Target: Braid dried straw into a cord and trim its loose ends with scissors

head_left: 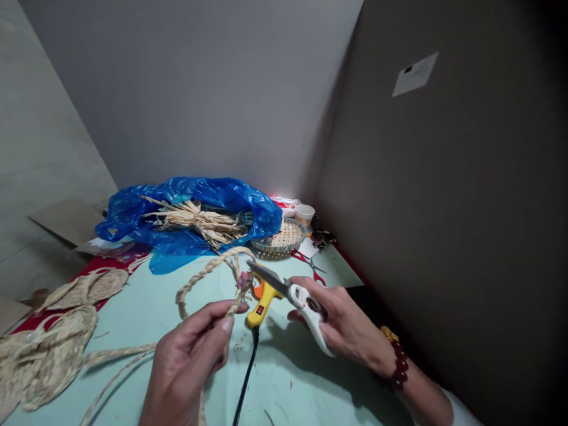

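Note:
Between the thumb and fingers of my left hand (195,355) is a braided straw cord (199,275), which loops up and away from the table. A small pinkish-purple piece (242,280) sits on the cord just above my fingertips. My right hand (341,322) is closed around white-handled scissors (306,305). Their dark blades point left, with the tips by the cord near the purple piece; I cannot tell whether they touch it. Behind the blades lies a yellow glue gun (262,305) with an orange trigger, its black cable running toward me.
A blue plastic bag (128,216) holding a bundle of dried straw (199,219) lies at the back. Beside it are a woven basket (286,236), a paper cup (305,214) and red-handled scissors (316,275). Braided straw soles (57,355) lie at left. Walls stand behind and at right.

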Tool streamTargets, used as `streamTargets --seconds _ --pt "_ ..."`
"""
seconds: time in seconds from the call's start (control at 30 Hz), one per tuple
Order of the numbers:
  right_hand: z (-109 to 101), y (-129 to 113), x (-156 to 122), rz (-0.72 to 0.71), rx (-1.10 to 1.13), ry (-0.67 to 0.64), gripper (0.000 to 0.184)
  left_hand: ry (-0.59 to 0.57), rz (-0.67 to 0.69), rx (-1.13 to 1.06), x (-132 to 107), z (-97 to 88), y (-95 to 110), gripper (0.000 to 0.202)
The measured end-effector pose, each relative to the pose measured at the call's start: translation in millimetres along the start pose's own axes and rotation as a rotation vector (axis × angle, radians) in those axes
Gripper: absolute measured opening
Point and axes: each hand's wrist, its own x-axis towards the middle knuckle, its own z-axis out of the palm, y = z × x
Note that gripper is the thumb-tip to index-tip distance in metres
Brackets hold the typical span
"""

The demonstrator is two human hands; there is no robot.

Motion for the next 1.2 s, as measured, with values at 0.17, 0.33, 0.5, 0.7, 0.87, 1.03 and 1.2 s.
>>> streamTargets --seconds 0.17,0.33,0.5,0.7,0.87,1.03,1.2 --pt "-1 -6 0 0.066 0.091 0.027 0.018 -0.031 0.011 -0.004 1 1.7 4 0.025" --pt "5 -7 2 0.283 0.601 0.052 0.034 -0.126 -0.034 0.082 2 1.5 7 0.022" --pt "13 -17 5 0.354 1.127 0.091 0.05 -0.339 -0.227 0.142 8 5.2 -2 0.03" --pt "17 -26 5 0.352 1.24 0.153 0.044 -0.534 -0.241 0.29 9 9.9 -16 0.037" --pt "18 -19 2 0.296 1.298 0.158 0.034 -0.453 0.067 0.472 -1 12.3 -11 0.027" --pt "18 -19 0 0.259 1.314 0.192 0.031 -0.395 0.197 0.546 -5 12.8 -9 0.022" --pt "14 -18 1 0.282 1.299 0.267 0.034 -0.309 0.29 0.546 -9 16.1 -9 0.02"
